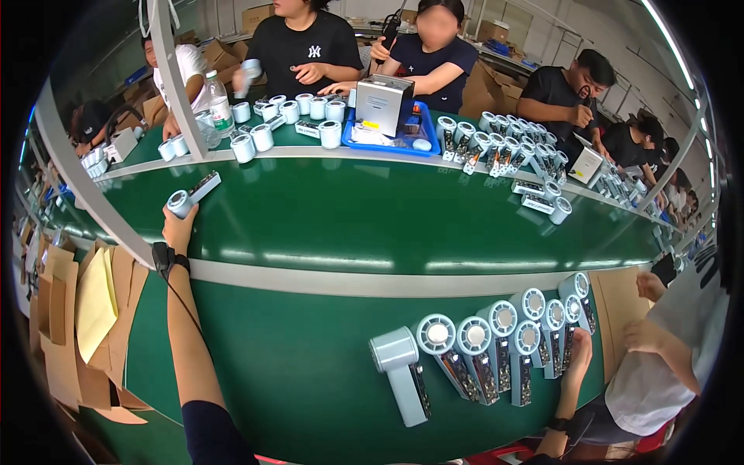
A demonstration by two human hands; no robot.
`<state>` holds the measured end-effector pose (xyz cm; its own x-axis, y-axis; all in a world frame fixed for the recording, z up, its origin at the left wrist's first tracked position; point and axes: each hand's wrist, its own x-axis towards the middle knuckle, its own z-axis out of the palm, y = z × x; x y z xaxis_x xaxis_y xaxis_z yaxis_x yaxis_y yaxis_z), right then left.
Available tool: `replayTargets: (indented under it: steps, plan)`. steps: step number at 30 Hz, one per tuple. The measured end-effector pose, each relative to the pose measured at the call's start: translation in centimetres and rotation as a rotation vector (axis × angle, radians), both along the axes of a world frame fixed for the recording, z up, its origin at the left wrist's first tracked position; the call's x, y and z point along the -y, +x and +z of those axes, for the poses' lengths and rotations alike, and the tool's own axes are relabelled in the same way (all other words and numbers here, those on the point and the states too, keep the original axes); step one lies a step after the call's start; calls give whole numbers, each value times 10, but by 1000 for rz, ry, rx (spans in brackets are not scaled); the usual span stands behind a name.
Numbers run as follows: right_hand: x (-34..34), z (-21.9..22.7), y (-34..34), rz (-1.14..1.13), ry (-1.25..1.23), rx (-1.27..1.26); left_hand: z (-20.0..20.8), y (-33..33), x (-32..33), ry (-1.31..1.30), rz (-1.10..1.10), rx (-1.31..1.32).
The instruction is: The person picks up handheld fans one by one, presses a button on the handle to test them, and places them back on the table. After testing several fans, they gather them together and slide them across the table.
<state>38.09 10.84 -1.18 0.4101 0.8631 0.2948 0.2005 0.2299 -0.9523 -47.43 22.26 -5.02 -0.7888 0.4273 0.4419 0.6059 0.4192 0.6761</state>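
My left hand (179,226) reaches out over the green conveyor belt on the left. Its fingers are closed on the round head of a pale blue handheld fan (179,204), whose handle points away to the right. My right hand (577,358) is at the right of the near table, fingers curled at the handle of a handheld fan (572,310) with an exposed circuit board; part of the grip is hidden. Several similar fans lie beside it in a loose row, heads away from me. At the row's left end, one fan (399,376) lies turned on its side.
A pale rail (310,280) divides the near table from the belt (349,225). Beyond the belt stand many fans, a blue tray (391,147) with a metal box, and a bottle (219,108). Cardboard (97,310) leans at left. Co-workers sit opposite; another person (659,349) is close at right.
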Motion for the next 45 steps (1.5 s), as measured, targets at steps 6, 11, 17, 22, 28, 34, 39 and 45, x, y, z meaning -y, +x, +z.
replayTargets:
  steps: [6,11,17,22,28,34,39,45]
  plan:
    - [-10,-7,3,-54,-2,-20,-5,-27,11,162,-94,-11]
    - [-5,5,3,-42,84,216,25,35,36,545,-206,352]
    - [36,37,-55,-39,304,428,108,179,82,552,-739,508]
    - [76,92,-177,601,46,380,164,260,170,357,-1307,697]
    - [116,72,-261,1072,169,118,198,348,225,-7,-1767,404]
    - [139,53,-276,1753,-428,-778,171,374,259,14,-1749,666]
    - [150,29,-277,1511,-355,-521,134,341,317,-46,-1157,93]
    - [145,11,-287,1343,-325,-297,-19,296,451,430,79,17]
